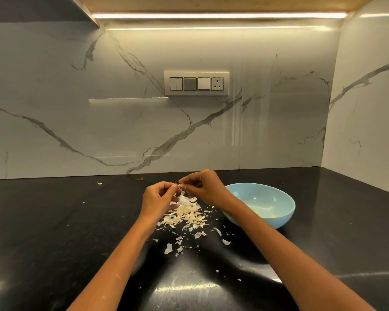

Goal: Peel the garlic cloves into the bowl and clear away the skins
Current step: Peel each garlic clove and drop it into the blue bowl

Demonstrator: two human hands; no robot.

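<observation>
My left hand (158, 196) and my right hand (202, 186) meet above the black counter, fingers curled, both pinching a small garlic clove (180, 187) between their fingertips; most of the clove is hidden by the fingers. Right below them lies a heap of pale garlic skins (185, 215), with loose flakes (171, 248) scattered toward me. A light blue bowl (279, 198) stands to the right of the heap, behind my right forearm; its contents are barely visible.
The black counter (54, 221) runs back to a white marble wall with a switch panel (196, 83). A side wall closes the right end. A stray skin flake (99, 183) lies far left near the back wall.
</observation>
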